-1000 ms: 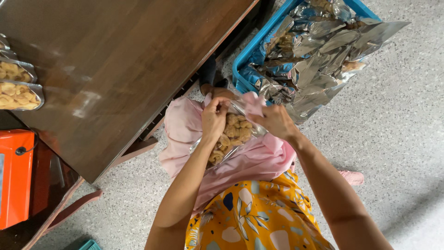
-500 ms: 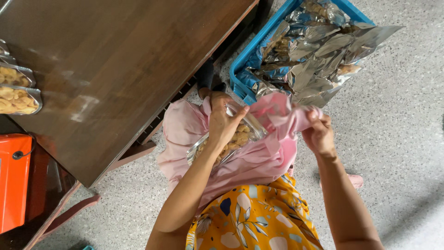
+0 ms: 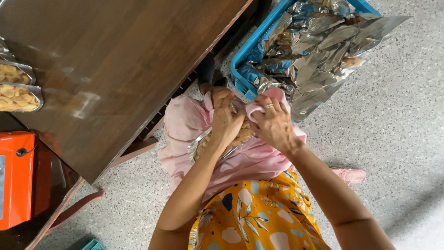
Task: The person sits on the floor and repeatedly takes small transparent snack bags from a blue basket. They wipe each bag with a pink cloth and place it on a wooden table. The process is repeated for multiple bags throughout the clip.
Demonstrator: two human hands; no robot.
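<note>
A clear and silver snack pouch [image 3: 210,141] filled with pale brown crackers lies on a pink cloth [image 3: 252,159] spread over my lap. My left hand [image 3: 225,121] grips the top of the pouch. My right hand [image 3: 274,122], with a ring on one finger, holds a bunched fold of the pink cloth against the pouch's upper end. Most of the pouch is hidden under both hands.
A dark brown wooden table [image 3: 111,69] fills the upper left, with two filled snack pouches [image 3: 17,88] at its left edge. An orange machine [image 3: 16,178] sits at lower left. A blue crate [image 3: 252,55] of silver pouches [image 3: 319,41] stands on the speckled floor ahead.
My right hand, out to the right holding the cloth half a second ago, has come back in against the pouch. My left hand stays on the pouch.
</note>
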